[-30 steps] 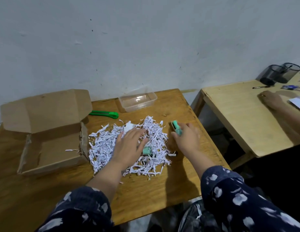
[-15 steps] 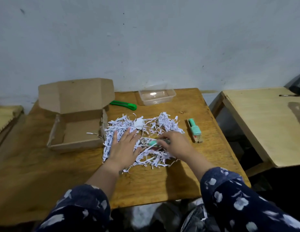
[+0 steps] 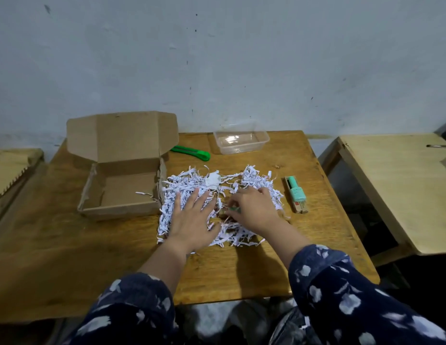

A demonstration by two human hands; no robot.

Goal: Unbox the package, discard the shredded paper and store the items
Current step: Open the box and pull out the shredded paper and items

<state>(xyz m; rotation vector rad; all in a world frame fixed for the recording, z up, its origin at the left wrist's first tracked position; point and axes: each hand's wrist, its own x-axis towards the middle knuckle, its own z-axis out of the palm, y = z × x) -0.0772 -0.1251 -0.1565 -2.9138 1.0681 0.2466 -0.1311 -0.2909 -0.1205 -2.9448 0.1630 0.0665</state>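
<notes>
A wooden table (image 3: pixel 75 257) fills the middle of the frame, set against a pale, scuffed wall (image 3: pixel 217 58). A lighter table (image 3: pixel 396 190) stands at the right edge, and the corner of another shows at the far left. On the main table, left of centre, an open box (image 3: pixel 122 175) sits with its lid tilted up toward the wall; its floor looks bare apart from a strip or two of paper at its right side. Behind it, toward the wall, lie a green cutter (image 3: pixel 192 152) and, further right, a clear tub (image 3: pixel 241 141), upright. In the centre spreads the shredded paper (image 3: pixel 197 185), touching the box's right wall. Just right of the heap, clear of it, lies a mint stamp (image 3: pixel 296 194), lengthwise toward the viewer. The left hand (image 3: pixel 192 220) lies flat on the left half of the heap, palm down, fingers spread wide and gripping nothing. The right hand (image 3: pixel 254 210) rests on the right half with its fingers curled inward toward the middle of the heap; a small mint item (image 3: pixel 235 209) peeks out at its fingertips, and the hand seems to pinch it, though the grip is partly hidden. Both forearms come up from the lower edge in dark sleeves (image 3: pixel 354 295) with white blotches.
</notes>
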